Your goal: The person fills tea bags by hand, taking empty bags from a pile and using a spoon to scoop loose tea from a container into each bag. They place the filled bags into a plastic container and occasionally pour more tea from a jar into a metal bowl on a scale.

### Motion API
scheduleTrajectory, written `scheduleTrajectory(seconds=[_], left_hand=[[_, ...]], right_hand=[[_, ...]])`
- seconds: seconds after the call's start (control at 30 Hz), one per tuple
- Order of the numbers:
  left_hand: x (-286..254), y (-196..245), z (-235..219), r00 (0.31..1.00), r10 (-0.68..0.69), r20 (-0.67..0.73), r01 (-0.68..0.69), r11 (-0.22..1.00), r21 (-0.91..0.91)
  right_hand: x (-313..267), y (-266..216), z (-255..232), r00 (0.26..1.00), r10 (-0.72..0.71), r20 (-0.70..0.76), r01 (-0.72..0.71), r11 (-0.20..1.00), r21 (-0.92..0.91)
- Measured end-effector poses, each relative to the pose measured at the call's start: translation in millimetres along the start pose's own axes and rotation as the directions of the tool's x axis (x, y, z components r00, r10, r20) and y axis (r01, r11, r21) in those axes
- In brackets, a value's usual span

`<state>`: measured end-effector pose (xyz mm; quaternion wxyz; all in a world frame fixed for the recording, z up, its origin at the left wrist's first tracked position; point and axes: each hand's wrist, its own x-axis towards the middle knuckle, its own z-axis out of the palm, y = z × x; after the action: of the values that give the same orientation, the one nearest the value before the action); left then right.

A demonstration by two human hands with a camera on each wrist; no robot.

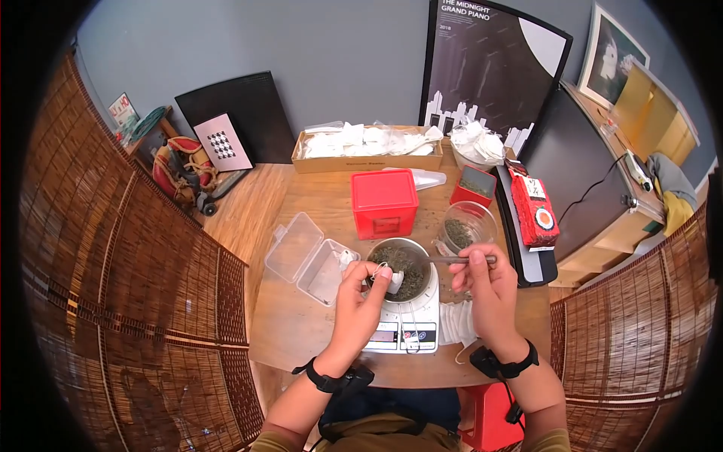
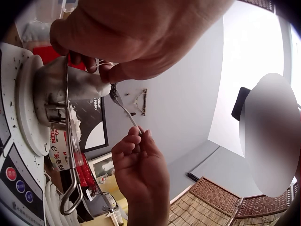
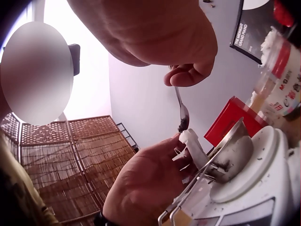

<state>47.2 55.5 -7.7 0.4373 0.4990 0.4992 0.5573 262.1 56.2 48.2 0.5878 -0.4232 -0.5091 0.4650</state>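
My left hand (image 1: 360, 305) pinches a small white tea bag (image 3: 192, 147) with a string, held upright over the metal pot (image 3: 239, 159). Dried dark leaves cover the inside of this pot, which stands on a white digital kitchen scale (image 1: 428, 315). In my right hand (image 1: 493, 292) is a metal spoon (image 3: 184, 114), gripped by its handle between thumb and fingers. The spoon's tip carries some dark leaves and points down right at the tea bag's mouth in the right wrist view. A wire handle (image 2: 71, 188) extends from the pot toward the front.
Behind the pot stands a red lidded box (image 1: 384, 200). A clear tub (image 1: 488, 218) with leaves is at the right, an opened clear plastic box (image 1: 307, 282) at the left. Flat white bags (image 1: 456, 324) lie beside the scale. A cardboard tray (image 1: 369, 164) of white bags lines the back.
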Motion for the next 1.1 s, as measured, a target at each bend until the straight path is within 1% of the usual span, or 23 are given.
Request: scheduleTrajectory(seconds=[0.03,0.1,0.13,0.2,0.23,0.3,0.33,0.4,0.43,0.5,0.53,0.6,0.73,0.8,0.83,0.9,0.93,1.0,1.03,1.1], left_hand=[[0,-1,0,1.0,0.0,-0.001,0.0,1.0,0.0],[0,-2,-1,1.0,0.0,-0.001,0.0,1.0,-0.009],[0,-2,-1,1.0,0.0,-0.001,0.0,1.0,-0.009],[0,-1,-1,1.0,-0.01,0.006,0.01,1.0,-0.014],[0,-1,-1,1.0,-0.01,0.006,0.01,1.0,-0.014],[0,0,-1,1.0,-0.011,0.007,0.011,1.0,-0.017],[0,-1,-1,1.0,-0.011,0.007,0.011,1.0,-0.017],[1,-3,0,1.0,0.005,0.006,-0.004,1.0,-0.022],[1,-4,0,1.0,0.004,0.007,-0.004,1.0,-0.022],[1,-6,0,1.0,-0.001,0.005,0.001,0.999,-0.052],[1,-6,0,1.0,-0.001,0.005,0.001,0.999,-0.052],[1,-6,0,1.0,-0.003,0.01,0.004,0.999,-0.043],[0,-5,-1,1.0,0.0,0.011,0.001,0.998,-0.061],[-1,2,-3,0.999,-0.03,0.02,0.03,0.999,-0.024],[-1,2,-2,0.999,-0.03,0.021,0.031,0.999,-0.023],[-1,1,1,0.994,-0.097,-0.054,0.082,0.971,-0.224],[-1,2,-1,0.994,-0.098,-0.055,0.084,0.971,-0.223],[-1,4,-4,0.998,0.042,0.039,-0.042,0.999,-0.006],[-1,2,-3,0.998,0.043,0.041,-0.043,0.999,-0.007],[-1,-2,-2,0.999,0.013,-0.045,-0.018,0.994,-0.104]], right_hand=[[-2,-2,2,1.0,0.001,0.001,-0.001,1.0,0.0],[-6,-3,4,0.996,-0.086,0.031,0.089,0.991,-0.096],[-7,-4,4,0.996,-0.086,0.031,0.089,0.991,-0.096],[-11,-5,4,0.984,-0.163,0.076,0.175,0.963,-0.203],[-13,-5,4,0.984,-0.163,0.076,0.175,0.963,-0.203],[-16,-5,5,0.957,-0.261,0.13,0.289,0.908,-0.303],[-18,-6,5,0.957,-0.261,0.129,0.289,0.908,-0.304],[-21,-7,6,0.903,-0.377,0.205,0.43,0.803,-0.414],[-22,-8,5,0.903,-0.377,0.205,0.429,0.803,-0.414],[-23,-10,4,0.853,-0.438,0.285,0.522,0.702,-0.484],[-23,-11,4,0.853,-0.438,0.284,0.522,0.702,-0.484],[-23,-12,4,0.807,-0.498,0.318,0.59,0.648,-0.481],[-24,-11,4,0.799,-0.516,0.31,0.601,0.656,-0.457],[-26,-6,2,0.829,-0.474,0.298,0.56,0.696,-0.449],[-28,-5,1,0.829,-0.474,0.296,0.559,0.697,-0.45],[-30,-3,-2,0.847,-0.475,0.238,0.531,0.747,-0.4],[-30,-2,-1,0.848,-0.474,0.237,0.53,0.748,-0.4],[-30,-2,0,0.915,-0.369,0.164,0.403,0.845,-0.351],[-29,-1,-1,0.915,-0.37,0.163,0.404,0.844,-0.353],[-25,4,-3,0.929,-0.362,0.081,0.365,0.855,-0.368]])
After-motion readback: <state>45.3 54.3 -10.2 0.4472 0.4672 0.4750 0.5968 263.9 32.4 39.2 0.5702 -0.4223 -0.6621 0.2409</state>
